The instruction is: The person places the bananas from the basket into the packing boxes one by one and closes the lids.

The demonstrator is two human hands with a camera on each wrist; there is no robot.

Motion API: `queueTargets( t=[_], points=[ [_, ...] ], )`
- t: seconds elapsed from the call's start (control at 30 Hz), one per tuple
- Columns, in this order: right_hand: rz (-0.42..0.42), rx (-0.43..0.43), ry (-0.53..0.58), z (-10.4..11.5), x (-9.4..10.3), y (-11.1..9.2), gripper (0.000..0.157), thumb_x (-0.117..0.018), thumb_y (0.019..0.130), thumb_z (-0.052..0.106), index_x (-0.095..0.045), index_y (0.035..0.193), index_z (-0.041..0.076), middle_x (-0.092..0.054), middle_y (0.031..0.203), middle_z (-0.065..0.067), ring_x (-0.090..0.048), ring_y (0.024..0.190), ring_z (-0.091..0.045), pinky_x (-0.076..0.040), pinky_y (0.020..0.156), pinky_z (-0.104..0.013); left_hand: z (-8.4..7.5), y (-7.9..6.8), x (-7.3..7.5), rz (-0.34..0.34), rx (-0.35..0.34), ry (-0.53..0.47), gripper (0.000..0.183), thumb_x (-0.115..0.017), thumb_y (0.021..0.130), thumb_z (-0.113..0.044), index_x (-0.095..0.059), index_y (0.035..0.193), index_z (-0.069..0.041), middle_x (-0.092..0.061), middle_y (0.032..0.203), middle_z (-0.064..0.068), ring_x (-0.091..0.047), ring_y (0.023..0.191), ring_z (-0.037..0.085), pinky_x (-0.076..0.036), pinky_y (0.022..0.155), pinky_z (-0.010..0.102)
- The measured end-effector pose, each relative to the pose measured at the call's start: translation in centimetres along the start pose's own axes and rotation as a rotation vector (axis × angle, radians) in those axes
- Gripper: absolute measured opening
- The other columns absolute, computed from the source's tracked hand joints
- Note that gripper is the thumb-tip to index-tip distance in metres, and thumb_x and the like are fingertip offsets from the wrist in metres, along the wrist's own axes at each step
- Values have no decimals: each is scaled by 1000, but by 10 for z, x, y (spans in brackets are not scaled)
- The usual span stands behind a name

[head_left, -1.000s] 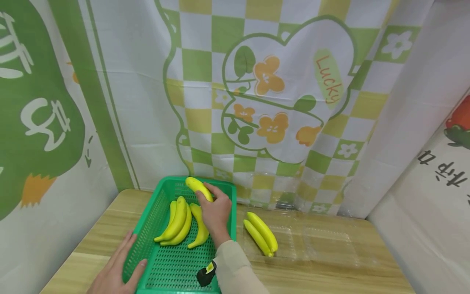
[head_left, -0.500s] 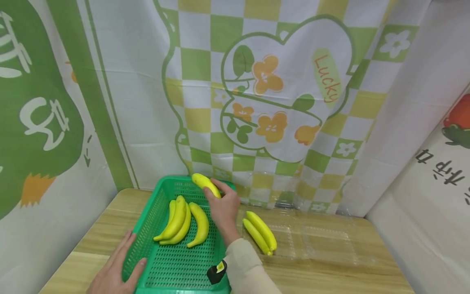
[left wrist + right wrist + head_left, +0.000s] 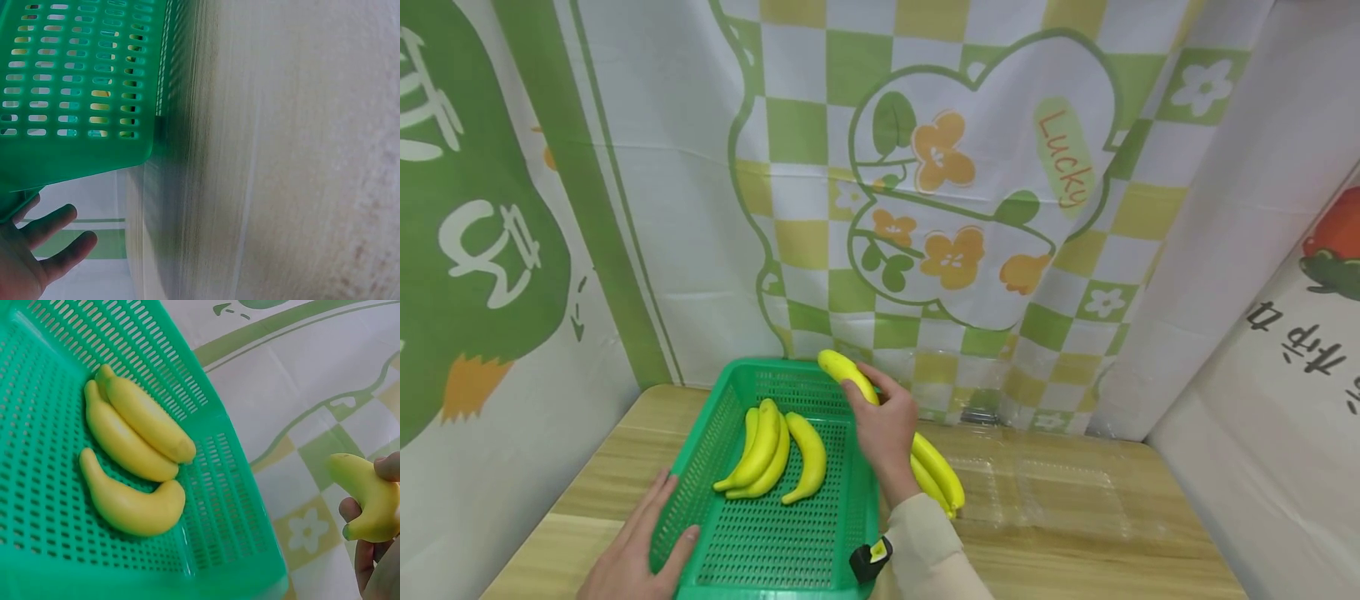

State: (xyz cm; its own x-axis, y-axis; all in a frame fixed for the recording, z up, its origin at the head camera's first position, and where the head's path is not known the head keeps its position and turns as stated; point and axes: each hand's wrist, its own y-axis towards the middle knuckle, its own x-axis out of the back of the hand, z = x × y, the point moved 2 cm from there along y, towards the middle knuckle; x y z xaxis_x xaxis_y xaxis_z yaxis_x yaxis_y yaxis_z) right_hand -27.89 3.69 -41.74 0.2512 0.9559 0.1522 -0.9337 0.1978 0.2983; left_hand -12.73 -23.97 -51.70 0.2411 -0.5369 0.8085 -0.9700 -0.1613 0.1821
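Note:
My right hand [image 3: 886, 429] grips a yellow banana [image 3: 847, 371] over the back right corner of the green slotted basket [image 3: 767, 546]. In the right wrist view this banana [image 3: 365, 497] shows a green tip, with fingers and thumb wrapped about it. My left hand [image 3: 632, 550] rests against the basket's left rim, its fingers fairly straight, as the left wrist view shows for the left hand [image 3: 47, 250]. Inside the basket lie a cluster of bananas [image 3: 765, 450] and a single curved banana [image 3: 808, 458]. Two more bananas [image 3: 942, 475] lie right of the basket, partly hidden by my right hand.
Clear plastic trays [image 3: 1067, 496] lie on the wooden table [image 3: 1045, 571] at the right, the two bananas lying at the left one. A patterned curtain [image 3: 820, 208] hangs directly behind the basket. A black device [image 3: 870, 560] sits at the right wrist.
My right hand has carried the banana rightward, from over the basket's inside to its back right corner, now covering part of the two bananas outside. The left hand stays put.

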Motion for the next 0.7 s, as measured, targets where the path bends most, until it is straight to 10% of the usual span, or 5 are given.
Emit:
queueTargets(
  t=[0.7],
  points=[
    [-100, 12, 7, -33, 57, -2, 31, -87, 90, 20, -82, 119, 12, -80, 121, -12, -71, 78, -7, -54, 60, -17, 0, 1, 3, 49, 16, 1, 81, -53, 109, -51, -19, 170, -9, -21, 176, 24, -41, 143, 64, -52, 89, 78]
  ],
)
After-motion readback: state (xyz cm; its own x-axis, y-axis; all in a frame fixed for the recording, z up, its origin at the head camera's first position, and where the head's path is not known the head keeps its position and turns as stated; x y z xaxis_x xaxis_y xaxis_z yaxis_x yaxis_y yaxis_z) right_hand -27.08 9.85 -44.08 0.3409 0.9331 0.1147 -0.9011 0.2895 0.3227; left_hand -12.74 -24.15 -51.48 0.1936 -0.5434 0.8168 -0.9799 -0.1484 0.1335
